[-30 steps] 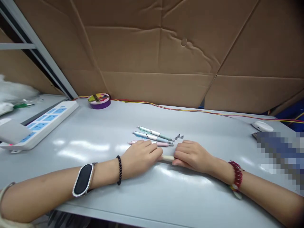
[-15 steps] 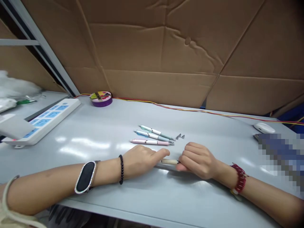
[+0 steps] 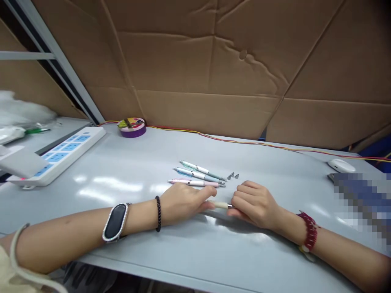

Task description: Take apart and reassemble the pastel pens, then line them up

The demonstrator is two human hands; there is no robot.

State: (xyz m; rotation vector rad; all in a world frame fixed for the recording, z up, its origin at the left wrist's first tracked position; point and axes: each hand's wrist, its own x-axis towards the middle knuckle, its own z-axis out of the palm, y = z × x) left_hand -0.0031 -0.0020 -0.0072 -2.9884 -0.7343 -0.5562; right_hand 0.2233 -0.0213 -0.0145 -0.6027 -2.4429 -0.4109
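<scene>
Both my hands hold one cream-coloured pen just above the grey table. My left hand is closed around its left end; my right hand pinches its right end, fingers curled. Just beyond my hands lie three pens side by side: a pink pen, a blue pen and a green pen. Two small grey pen tips rest to their right.
A white power strip with blue sockets lies at the left. A purple tape roll sits at the back, with red and yellow wires running along the cardboard wall. A white mouse is at far right.
My hands drew slightly apart half a second ago, showing more of the cream pen, and have now closed in on it again. The three pens and the tips have not moved.
</scene>
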